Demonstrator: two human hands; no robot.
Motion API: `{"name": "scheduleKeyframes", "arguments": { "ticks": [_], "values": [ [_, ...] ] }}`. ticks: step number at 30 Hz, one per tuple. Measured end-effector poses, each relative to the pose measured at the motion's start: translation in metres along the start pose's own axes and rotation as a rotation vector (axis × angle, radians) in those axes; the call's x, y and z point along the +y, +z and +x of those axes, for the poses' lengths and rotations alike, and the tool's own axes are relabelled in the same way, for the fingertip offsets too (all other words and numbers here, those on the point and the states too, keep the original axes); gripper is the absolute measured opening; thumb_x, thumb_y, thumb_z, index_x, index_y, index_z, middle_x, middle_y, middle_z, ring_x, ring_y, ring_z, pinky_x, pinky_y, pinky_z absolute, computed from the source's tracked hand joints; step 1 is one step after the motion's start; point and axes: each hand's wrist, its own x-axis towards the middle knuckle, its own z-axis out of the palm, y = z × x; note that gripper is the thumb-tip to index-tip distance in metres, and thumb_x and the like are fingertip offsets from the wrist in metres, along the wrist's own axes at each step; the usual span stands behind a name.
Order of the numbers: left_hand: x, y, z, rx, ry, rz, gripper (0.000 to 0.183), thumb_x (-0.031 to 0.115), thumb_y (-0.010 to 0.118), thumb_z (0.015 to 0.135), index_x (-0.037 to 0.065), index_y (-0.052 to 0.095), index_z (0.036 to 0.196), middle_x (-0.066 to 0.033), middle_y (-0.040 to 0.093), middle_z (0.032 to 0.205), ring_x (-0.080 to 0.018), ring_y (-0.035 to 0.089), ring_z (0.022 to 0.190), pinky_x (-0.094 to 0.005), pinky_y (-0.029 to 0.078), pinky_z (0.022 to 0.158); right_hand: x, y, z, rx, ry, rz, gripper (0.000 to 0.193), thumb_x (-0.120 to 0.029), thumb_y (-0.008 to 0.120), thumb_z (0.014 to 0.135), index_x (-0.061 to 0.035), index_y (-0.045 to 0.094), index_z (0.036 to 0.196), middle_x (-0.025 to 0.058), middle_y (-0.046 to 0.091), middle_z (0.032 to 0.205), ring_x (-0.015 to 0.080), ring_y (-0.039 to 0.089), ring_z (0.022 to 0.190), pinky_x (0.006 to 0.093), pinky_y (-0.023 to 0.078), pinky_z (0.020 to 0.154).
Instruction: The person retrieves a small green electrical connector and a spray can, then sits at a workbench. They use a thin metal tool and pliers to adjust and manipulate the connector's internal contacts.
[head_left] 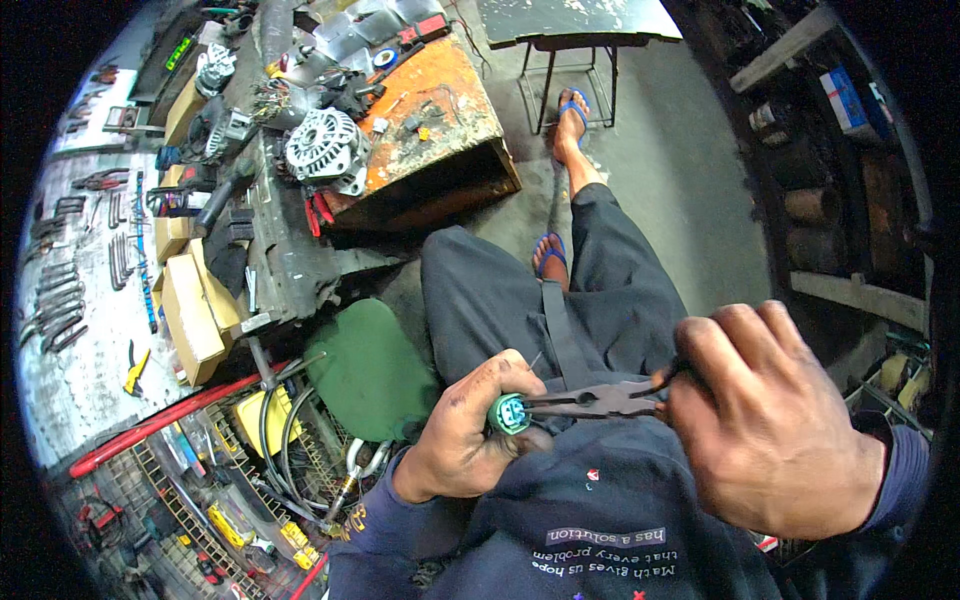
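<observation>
Before my torso, my left hand (pixel 475 428) is closed round a small teal-green connector (pixel 510 413), its round open face turned outward. My right hand (pixel 765 425) grips the dark handles of needle-nose pliers (pixel 595 400). The pliers lie level, and their narrow jaw tips reach the connector's edge by my left fingers. A thin wire (pixel 536 358) sticks up above my left thumb. Whether the tips pinch a part of the connector is too small to tell.
To the left, an alternator (pixel 322 148) sits on a cluttered bench beside an orange worn cabinet top (pixel 430 80). A green round seat (pixel 370 370) stands near my left elbow. Tools hang on a white board (pixel 90 370). Dark shelves (pixel 850 290) line the right.
</observation>
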Motion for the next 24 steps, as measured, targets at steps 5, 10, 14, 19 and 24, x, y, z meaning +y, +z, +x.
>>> {"name": "scheduleKeyframes", "arguments": {
  "ticks": [5,10,14,19,24],
  "values": [
    [0.003,0.004,0.002,0.079,-0.046,-0.200,0.060,0.060,0.071,0.088,0.004,0.060,0.104,-0.0075,0.058,0.092,-0.0137,0.052,0.075,-0.0268,0.042,0.066,0.016,0.020,-0.006,0.120,0.095,0.113,0.020,-0.016,0.071,0.071,-0.0037,0.064,0.085,0.0124,0.053,0.090,0.0303,0.054,0.084,0.0429,0.045,0.074],
    [0.008,0.007,0.014,0.148,-0.096,-0.382,0.065,0.064,0.061,0.094,0.001,0.059,0.107,-0.0097,0.053,0.094,-0.0133,0.050,0.074,-0.0279,0.041,0.066,0.070,0.106,0.050,0.228,0.314,0.460,0.026,-0.022,0.071,0.089,0.0012,0.061,0.086,0.0218,0.056,0.085,0.0430,0.059,0.084,0.0509,0.049,0.074],
    [-0.011,-0.001,0.012,0.226,-0.073,-0.945,0.060,0.058,0.058,0.099,0.000,0.055,0.110,-0.0046,0.044,0.092,-0.0097,0.038,0.074,-0.0273,0.037,0.064,0.096,0.186,0.162,0.492,0.351,0.557,0.028,-0.025,0.069,0.093,0.0014,0.066,0.101,0.0226,0.060,0.096,0.0419,0.060,0.094,0.0500,0.050,0.084],
    [-0.014,-0.014,0.045,0.307,-0.042,-1.173,0.051,0.057,0.056,0.102,0.007,0.051,0.095,-0.0015,0.038,0.080,-0.0111,0.035,0.071,-0.0277,0.031,0.060,0.146,0.227,0.301,0.721,0.399,0.268,0.035,-0.024,0.074,0.088,0.0022,0.062,0.108,0.0281,0.057,0.101,0.0473,0.055,0.101,0.0556,0.045,0.090],
    [-0.015,-0.030,0.059,0.352,-0.006,-1.205,0.050,0.056,0.058,0.101,0.008,0.051,0.093,-0.0025,0.037,0.079,-0.0126,0.035,0.071,-0.0291,0.031,0.060,0.165,0.226,0.379,0.680,0.407,0.257,0.042,-0.024,0.074,0.087,0.0021,0.060,0.116,0.0285,0.054,0.112,0.0461,0.054,0.104,0.0549,0.046,0.091]
  ]
}}
